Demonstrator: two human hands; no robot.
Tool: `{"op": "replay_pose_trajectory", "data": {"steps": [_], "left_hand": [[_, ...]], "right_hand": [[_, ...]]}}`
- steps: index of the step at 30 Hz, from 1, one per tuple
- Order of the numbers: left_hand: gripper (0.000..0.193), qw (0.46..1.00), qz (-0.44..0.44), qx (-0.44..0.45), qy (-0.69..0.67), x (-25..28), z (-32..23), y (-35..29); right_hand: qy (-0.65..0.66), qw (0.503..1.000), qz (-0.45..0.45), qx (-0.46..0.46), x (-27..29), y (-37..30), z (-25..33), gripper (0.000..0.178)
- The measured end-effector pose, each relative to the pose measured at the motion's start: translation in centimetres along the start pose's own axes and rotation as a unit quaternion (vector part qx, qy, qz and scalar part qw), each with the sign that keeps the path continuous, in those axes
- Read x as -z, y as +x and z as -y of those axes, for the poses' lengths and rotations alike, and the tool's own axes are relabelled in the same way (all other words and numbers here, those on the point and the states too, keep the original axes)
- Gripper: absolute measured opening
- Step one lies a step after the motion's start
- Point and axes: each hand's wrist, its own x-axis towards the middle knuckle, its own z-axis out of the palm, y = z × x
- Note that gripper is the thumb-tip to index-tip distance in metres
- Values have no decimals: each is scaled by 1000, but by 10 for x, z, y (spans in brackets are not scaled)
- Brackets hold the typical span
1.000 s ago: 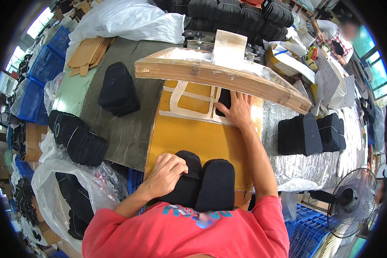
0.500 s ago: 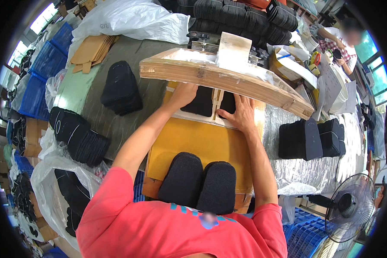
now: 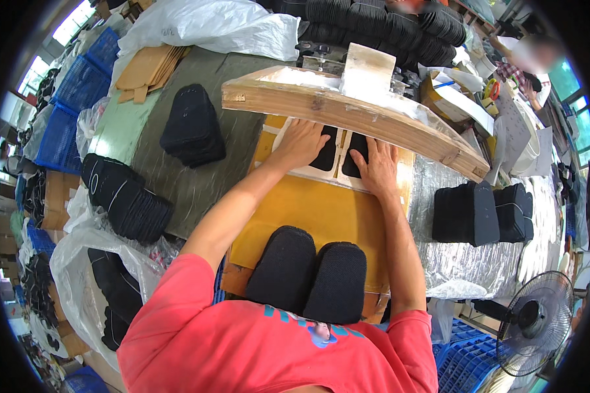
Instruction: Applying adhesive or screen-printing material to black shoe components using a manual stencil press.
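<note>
My left hand (image 3: 302, 144) lies flat with its fingers stretched out on a black sole-shaped pad (image 3: 325, 157), which sits in a pale cut-out template (image 3: 316, 173). My right hand (image 3: 378, 165), fingers spread, presses on a second black pad (image 3: 352, 166) in the neighbouring cut-out. The template rests on a yellow board (image 3: 314, 213). A raised wooden frame (image 3: 360, 116) hangs over the far ends of both pads and hides them partly. Close to my body, two stacks of black sole-shaped pads, a left stack (image 3: 280, 265) and a right stack (image 3: 336, 281), stand side by side.
Black pad stacks stand left (image 3: 191, 128) and right (image 3: 465, 213) of the board. A pale upright blade (image 3: 367, 71) rests on the frame. Plastic bag (image 3: 210, 29), cardboard pieces (image 3: 149, 72) and a fan (image 3: 534, 321) surround the table. Another person (image 3: 528, 69) sits far right.
My left hand has slid right and its fingers have come out from under the frame onto the left pad. My right hand stays on the right pad. The whole view has shifted slightly.
</note>
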Motion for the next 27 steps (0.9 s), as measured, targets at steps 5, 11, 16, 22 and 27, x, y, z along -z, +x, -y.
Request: {"op": "replay_pose_trajectory", "data": {"steps": [5,11,16,22,27], "left_hand": [[69,996,33,-51,63,-14,-40,-18],[71,995,63,-58,46,-5,-24,-15],[54,999,47,6,-8,0,-13,0],[35,999,-19,51,8,-10,-6,-2],[35,996,-83,25,29,-13,-15,1]], "right_hand": [[-4,1000,2,-6,-2,-1,-8,63],[-11,999,8,31,5,-1,-13,67],[14,999,7,34,9,-2,-20,56],[61,997,-31,21,7,-1,-17,44],[49,997,-48,35,4,-3,-21,42]]}}
